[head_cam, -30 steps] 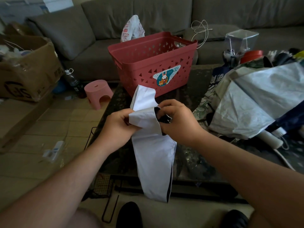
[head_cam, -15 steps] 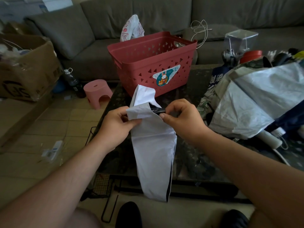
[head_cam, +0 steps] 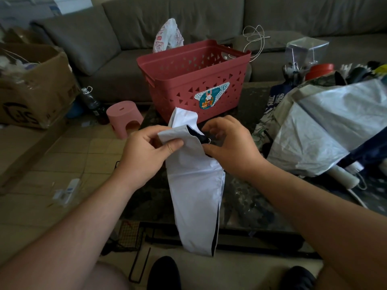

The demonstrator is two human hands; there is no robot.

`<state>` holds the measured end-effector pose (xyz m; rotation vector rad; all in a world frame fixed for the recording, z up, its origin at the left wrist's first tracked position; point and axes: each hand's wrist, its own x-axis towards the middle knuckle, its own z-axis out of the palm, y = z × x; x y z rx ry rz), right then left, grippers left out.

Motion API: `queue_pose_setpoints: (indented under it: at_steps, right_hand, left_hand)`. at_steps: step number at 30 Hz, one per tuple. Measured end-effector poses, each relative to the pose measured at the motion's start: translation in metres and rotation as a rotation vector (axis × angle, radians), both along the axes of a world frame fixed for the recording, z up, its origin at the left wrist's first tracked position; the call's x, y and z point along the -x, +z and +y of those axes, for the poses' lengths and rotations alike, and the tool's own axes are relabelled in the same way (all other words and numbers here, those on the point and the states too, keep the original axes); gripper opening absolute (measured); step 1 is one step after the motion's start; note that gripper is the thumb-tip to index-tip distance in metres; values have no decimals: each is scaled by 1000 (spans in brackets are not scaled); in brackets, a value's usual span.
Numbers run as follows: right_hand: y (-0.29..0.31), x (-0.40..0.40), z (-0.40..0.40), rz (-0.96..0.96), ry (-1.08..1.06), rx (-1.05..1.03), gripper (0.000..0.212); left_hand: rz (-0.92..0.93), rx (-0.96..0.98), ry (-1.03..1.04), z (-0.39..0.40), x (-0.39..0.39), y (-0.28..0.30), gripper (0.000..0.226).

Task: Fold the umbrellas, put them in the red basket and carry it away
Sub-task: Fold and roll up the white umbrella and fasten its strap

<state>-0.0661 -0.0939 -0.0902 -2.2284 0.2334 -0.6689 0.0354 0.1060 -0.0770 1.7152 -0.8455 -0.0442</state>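
Folding is only partly done, as I judge it: one white umbrella [head_cam: 194, 185] hangs in front of the red basket [head_cam: 194, 80], gathered into a long narrow bundle but not yet wrapped tight. The left hand [head_cam: 144, 151] pinches a fold of its white cloth between thumb and fingers. The right hand [head_cam: 228, 145] has its fingers curled at the dark strap beside that fold, seemingly working the fastener; whether it actually grips the strap is hard to tell. The basket stands on the dark surface [head_cam: 247, 197] behind the hands, and no umbrella shows inside it. To the right of the basket lies a heap of loose umbrellas [head_cam: 326, 130], so most of the folding, the loading and the carrying away are left. On the basket's front is a sticker [head_cam: 211, 97] with a cartoon figure and the letters "EP". The cardboard box [head_cam: 35, 88] far left of the basket bears a dark logo, unreadable.
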Motion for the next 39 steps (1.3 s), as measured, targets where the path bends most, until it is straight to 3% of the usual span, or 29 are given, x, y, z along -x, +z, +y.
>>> queue_pose_setpoints:
  at_steps: [4, 9, 17, 20, 23, 25, 29, 31, 34, 37, 39]
  right_hand:
    - [1, -1, -5, -37, -12, 58, 17]
    - [4, 1, -10, -2, -11, 16, 34]
    - [9, 1, -7, -47, 80, 126, 15]
    - [12, 2, -13, 9, 62, 139, 22]
    - [13, 6, -16, 75, 182, -121, 20]
    - [16, 11, -16, 111, 296, -214, 47]
    - [17, 14, -4, 129, 314, 81, 84]
    - [11, 10, 4, 88, 244, 136, 70]
    - [4, 8, 4, -17, 208, 161, 18]
    - [5, 15, -4, -12, 354, 206, 18]
    - [4, 23, -5, 44, 486, 266, 23]
  left_hand:
    - [-28, -13, 7, 1, -2, 4, 19]
    - [-74, -31, 42, 1, -1, 4, 17]
    - [-60, 29, 3, 1, -1, 3, 23]
    - [-66, 39, 4, 2, 0, 4, 17]
    - [-53, 44, -6, 4, 3, 6, 15]
    - [-63, 38, -9, 6, 4, 9, 17]
    - [-140, 12, -49, 9, 6, 14, 19]
    - [-192, 0, -68, 12, 8, 18, 23]
    - [-119, 15, -149, 16, 8, 25, 37]
    - [173, 17, -284, 20, 1, 17, 61]
    - [154, -118, -209, 16, -1, 1, 49]
